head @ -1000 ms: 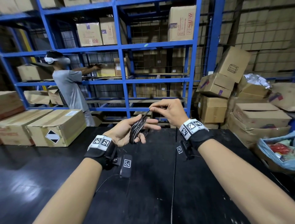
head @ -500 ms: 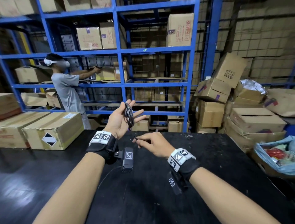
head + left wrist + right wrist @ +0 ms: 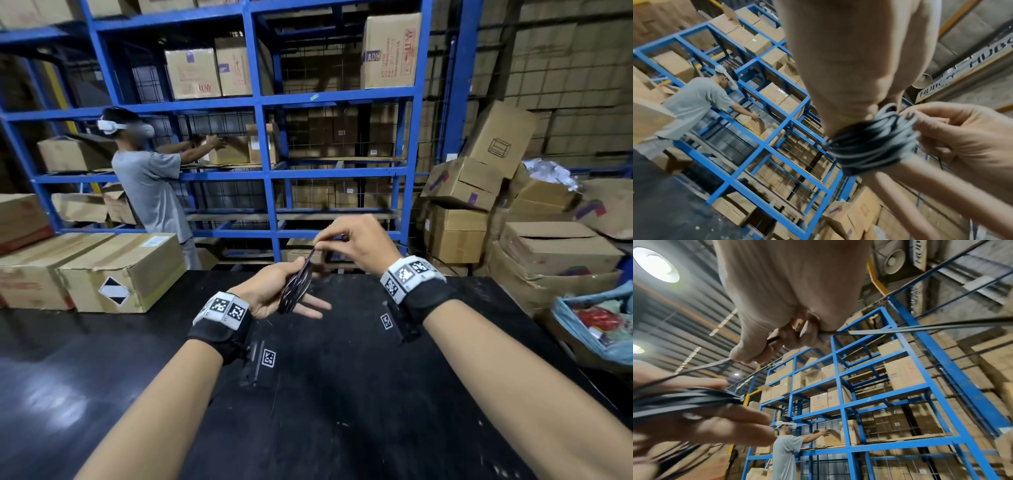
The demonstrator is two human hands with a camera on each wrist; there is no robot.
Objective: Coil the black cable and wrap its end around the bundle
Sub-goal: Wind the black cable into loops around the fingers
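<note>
The black cable (image 3: 295,287) is a tight coil looped round the fingers of my left hand (image 3: 270,291), which is held palm up above the black table (image 3: 342,394), thumb on the coil. In the left wrist view the coil (image 3: 869,142) rings the fingers in several turns. My right hand (image 3: 356,240) is just above and to the right, pinching a taut strand (image 3: 312,255) that runs down into the coil. In the right wrist view, the pinched strand (image 3: 701,368) leads to the coil (image 3: 684,399), and the free length (image 3: 920,328) trails off right.
Taped cardboard boxes (image 3: 120,270) stand on the table's left side. Behind the table is a blue rack (image 3: 267,171) with boxes, where a person in a grey shirt (image 3: 150,192) handles a box. Stacked boxes (image 3: 462,205) and a blue bag (image 3: 596,318) crowd the right.
Half a second ago my left hand was raised with the coil and my right hand was low by the table. Now the left has dropped, and the right has swung up above it with the strand.
</note>
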